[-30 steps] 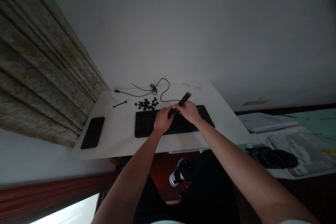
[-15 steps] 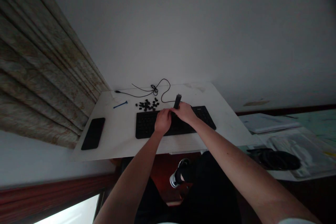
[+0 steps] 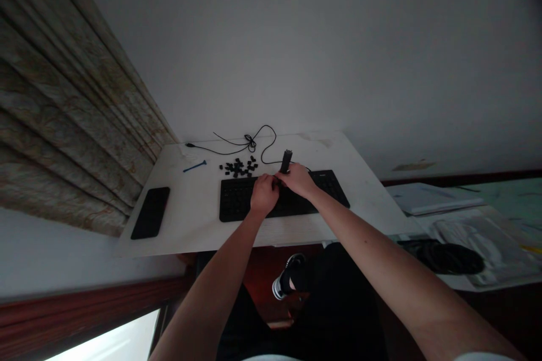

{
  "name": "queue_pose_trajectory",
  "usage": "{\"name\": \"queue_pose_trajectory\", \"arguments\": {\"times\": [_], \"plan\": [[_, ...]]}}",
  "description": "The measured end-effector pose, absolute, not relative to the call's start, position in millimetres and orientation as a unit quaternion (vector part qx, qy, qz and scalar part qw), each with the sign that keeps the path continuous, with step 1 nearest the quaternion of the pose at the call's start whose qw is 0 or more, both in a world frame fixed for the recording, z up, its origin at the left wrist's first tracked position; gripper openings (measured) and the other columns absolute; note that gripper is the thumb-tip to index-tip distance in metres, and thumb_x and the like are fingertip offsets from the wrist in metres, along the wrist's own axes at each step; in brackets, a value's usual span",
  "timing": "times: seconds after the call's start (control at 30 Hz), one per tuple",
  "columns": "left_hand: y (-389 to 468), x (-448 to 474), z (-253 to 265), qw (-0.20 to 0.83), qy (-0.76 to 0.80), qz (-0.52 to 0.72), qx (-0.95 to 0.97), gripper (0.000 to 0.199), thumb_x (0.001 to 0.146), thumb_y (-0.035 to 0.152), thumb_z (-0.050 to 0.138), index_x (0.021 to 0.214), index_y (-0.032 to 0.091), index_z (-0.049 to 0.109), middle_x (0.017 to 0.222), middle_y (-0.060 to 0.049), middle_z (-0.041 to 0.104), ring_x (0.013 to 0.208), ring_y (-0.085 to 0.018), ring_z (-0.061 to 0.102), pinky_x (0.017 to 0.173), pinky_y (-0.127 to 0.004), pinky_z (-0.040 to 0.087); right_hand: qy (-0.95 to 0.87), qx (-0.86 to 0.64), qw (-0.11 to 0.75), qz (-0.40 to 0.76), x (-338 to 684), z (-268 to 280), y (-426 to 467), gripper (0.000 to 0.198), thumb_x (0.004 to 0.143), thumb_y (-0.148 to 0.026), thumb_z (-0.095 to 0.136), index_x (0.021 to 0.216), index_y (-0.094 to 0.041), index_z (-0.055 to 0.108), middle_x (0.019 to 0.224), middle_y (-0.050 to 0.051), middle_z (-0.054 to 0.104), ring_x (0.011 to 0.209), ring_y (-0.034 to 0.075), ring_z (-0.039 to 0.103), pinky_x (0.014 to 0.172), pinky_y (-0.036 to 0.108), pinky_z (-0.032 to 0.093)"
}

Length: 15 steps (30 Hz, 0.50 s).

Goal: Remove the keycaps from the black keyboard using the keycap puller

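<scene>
The right hand (image 3: 298, 180) grasps a black stick-shaped tool (image 3: 287, 161) above the middle of a black keyboard (image 3: 292, 204); the left hand's (image 3: 264, 196) fingers are bent together just beside it, and whether they pinch anything cannot be told. A strip of white desk (image 3: 190, 203) separates the keyboard from the front edge, with wider room leftward, up to a smartphone (image 3: 150, 212). Black keycaps (image 3: 239, 167) lie just beyond the keyboard's rear edge.
</scene>
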<state>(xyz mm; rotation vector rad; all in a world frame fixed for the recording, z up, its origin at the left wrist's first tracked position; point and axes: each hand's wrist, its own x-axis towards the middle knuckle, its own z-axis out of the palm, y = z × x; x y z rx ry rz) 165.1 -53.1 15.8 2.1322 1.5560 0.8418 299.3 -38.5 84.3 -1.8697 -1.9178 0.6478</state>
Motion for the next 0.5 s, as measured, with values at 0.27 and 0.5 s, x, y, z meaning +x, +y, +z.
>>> {"name": "queue_pose_trajectory", "arguments": {"times": [0.27, 0.5], "plan": [[-53, 164, 16, 0.182, 0.575, 0.297, 0.741, 0.015, 0.086, 0.006, 0.052, 0.088, 0.018, 0.06, 0.097, -0.01, 0.064, 0.1, -0.024, 0.062, 0.094, -0.039, 0.05, -0.706, -0.681, 0.113, 0.155, 281, 90, -35, 0.021, 0.085, -0.027, 0.067, 0.091, -0.009, 0.075, 0.092, 0.019, 0.075, 0.09, 0.026, 0.072, 0.076, 0.027, 0.051], [-54, 166, 18, 0.177, 0.571, 0.28, 0.751, 0.01, 0.088, 0.012, 0.055, 0.093, 0.019, 0.06, 0.097, -0.01, 0.066, 0.1, -0.025, 0.063, 0.092, -0.04, 0.049, -0.756, -0.595, 0.16, 0.221, 304, 86, -38, 0.012, 0.086, -0.025, 0.067, 0.082, -0.016, 0.073, 0.08, 0.009, 0.075, 0.081, 0.02, 0.071, 0.071, 0.024, 0.048]]}}
